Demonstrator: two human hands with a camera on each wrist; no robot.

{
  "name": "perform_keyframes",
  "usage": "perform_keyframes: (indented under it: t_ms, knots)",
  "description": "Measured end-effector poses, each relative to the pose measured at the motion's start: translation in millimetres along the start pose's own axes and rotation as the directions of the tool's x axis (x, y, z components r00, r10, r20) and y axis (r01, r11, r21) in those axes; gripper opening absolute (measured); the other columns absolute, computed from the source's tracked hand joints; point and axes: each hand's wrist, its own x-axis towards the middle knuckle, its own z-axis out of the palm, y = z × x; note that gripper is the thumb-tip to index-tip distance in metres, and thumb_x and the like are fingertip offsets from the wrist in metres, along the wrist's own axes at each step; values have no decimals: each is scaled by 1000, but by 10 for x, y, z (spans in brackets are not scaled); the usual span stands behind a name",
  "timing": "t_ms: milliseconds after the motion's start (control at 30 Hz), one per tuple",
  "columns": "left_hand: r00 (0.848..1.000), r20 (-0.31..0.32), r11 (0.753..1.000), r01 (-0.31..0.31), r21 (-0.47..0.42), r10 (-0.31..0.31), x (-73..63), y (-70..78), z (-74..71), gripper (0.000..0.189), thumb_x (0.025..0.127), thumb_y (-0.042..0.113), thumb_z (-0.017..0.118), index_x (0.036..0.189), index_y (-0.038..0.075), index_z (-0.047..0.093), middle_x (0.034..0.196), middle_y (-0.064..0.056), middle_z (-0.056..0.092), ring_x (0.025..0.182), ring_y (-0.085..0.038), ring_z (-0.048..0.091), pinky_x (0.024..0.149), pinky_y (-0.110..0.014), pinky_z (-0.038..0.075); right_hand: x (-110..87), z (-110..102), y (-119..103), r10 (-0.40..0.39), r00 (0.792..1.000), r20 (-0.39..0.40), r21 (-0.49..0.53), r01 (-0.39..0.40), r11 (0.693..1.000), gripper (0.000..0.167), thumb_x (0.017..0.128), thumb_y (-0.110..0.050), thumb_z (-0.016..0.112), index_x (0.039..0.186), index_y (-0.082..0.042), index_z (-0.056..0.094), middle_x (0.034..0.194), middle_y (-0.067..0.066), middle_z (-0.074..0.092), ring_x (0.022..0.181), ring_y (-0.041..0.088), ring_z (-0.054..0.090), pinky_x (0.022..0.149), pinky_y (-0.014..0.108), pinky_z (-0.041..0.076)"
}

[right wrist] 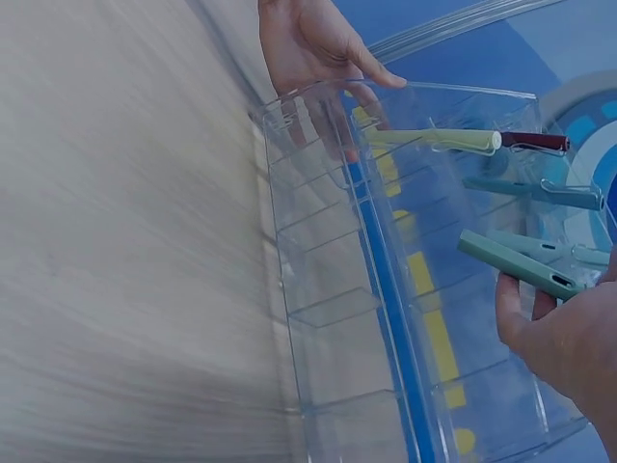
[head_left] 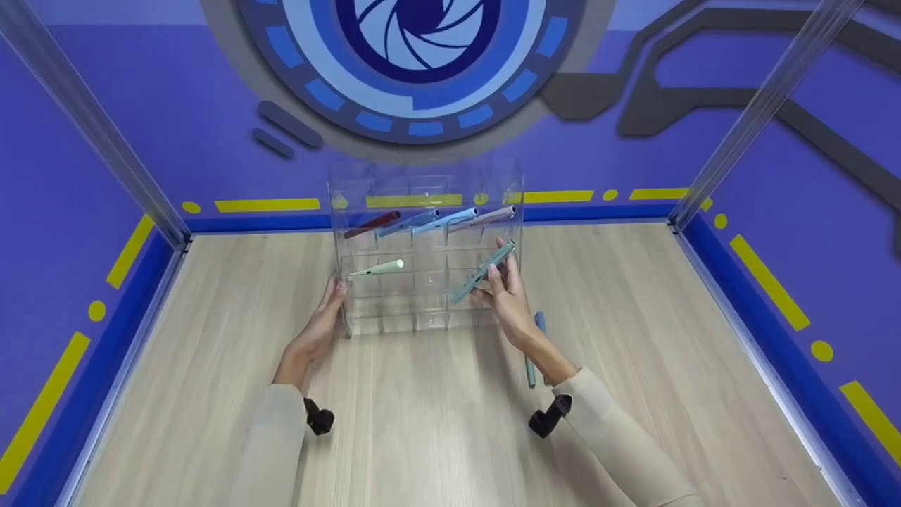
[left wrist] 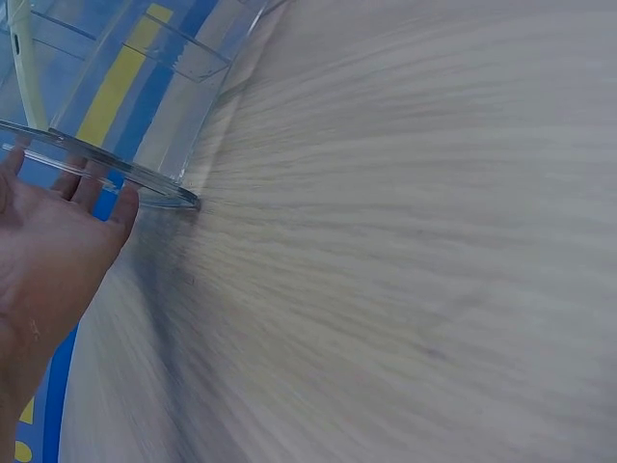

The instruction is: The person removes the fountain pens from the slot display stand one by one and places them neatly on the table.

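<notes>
A clear acrylic pen rack (head_left: pixel 429 320) with several compartments stands at the back of the table. My left hand (head_left: pixel 325 317) rests against its left side wall, fingers mostly straight, as the left wrist view shows with the hand (left wrist: pixel 58 241) at the panel. My right hand (head_left: pixel 512 299) pinches a teal pen (head_left: pixel 482 272), tilted in front of the rack's right part. In an upper row lie a dark red pen (head_left: pixel 372 224), a blue pen (head_left: pixel 408 222), a light blue pen (head_left: pixel 445 221) and a greyish-pink pen (head_left: pixel 482 220). A pale green pen (head_left: pixel 378 268) lies lower left.
A blue pen (head_left: pixel 540 322) and a green pen (head_left: pixel 530 372) lie on the wooden table (head_left: pixel 422 422), close to my right wrist. Behind the rack rises a blue-purple patterned wall (head_left: pixel 598 169). Metal posts (head_left: pixel 767 105) stand at the back corners.
</notes>
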Motion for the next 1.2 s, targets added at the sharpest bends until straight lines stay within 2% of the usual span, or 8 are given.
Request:
perform_keyframes:
  t_ms: [233, 367, 467, 600, 833, 1100, 1200]
  knots:
    - [1000, 2, 1000, 5, 2, -5, -9, 9, -4, 77, 108, 60, 26, 162, 29, -19, 171, 0, -23, 157, -24, -25, 128, -55, -14, -35, -106, 39, -23, 1000, -10, -81, 22, 996, 57, 113, -18, 38, 165, -17, 16, 115, 5, 48, 103, 16, 50, 95, 38, 59]
    - [1000, -4, 1000, 8, 24, -8, -4, 23, -7, 79, 107, 62, 26, 162, 29, -19, 171, -1, -22, 157, -24, -25, 127, -56, -14, -35, -166, 47, -34, 999, -22, -110, 32, 993, 55, 112, -15, 41, 164, -11, 21, 114, 8, 49, 99, 15, 50, 90, 44, 60]
    - [1000, -5, 999, 15, 40, -15, -5, 37, -10, 79, 107, 63, 25, 162, 28, -20, 171, 0, -22, 157, -24, -26, 127, -57, -15, -41, -201, 40, -20, 999, -47, -136, 13, 991, 54, 111, -13, 43, 162, -10, 25, 115, 7, 52, 99, 13, 52, 89, 47, 59]
    - [1000, 1, 1000, 9, 28, -9, -5, 44, -9, 79, 107, 63, 25, 162, 29, -20, 171, 0, -23, 157, -23, -27, 127, -56, -15, -48, -247, 31, 11, 996, -86, -168, -25, 985, 53, 110, -13, 47, 160, -10, 30, 116, 2, 55, 101, 11, 55, 90, 43, 59]
    - [1000, 3, 1000, 4, 25, -4, -31, 31, -15, 80, 107, 63, 24, 161, 27, -22, 171, -1, -23, 157, -24, -26, 127, -57, -15, -85, -367, 40, 44, 995, -85, -202, -61, 977, 62, 107, -8, 54, 162, -5, 25, 113, 2, 55, 95, 8, 57, 87, 36, 61]
    - [1000, 12, 1000, 17, 26, -18, -28, 32, -4, 80, 106, 64, 25, 161, 30, -22, 170, 0, -25, 156, -26, -28, 125, -61, -16, -133, -545, 15, 64, 992, -112, -247, -90, 965, 59, 106, -5, 55, 160, -3, 30, 119, 16, 58, 92, 8, 63, 76, 27, 61]
    - [1000, 17, 1000, 14, 20, -14, -46, 60, -5, 78, 107, 61, 24, 161, 29, -21, 170, 0, -25, 156, -25, -27, 125, -60, -17, -158, -624, 10, 90, 988, -126, -278, -122, 953, 59, 106, -7, 56, 159, -4, 31, 119, 14, 59, 95, 9, 64, 76, 25, 61]
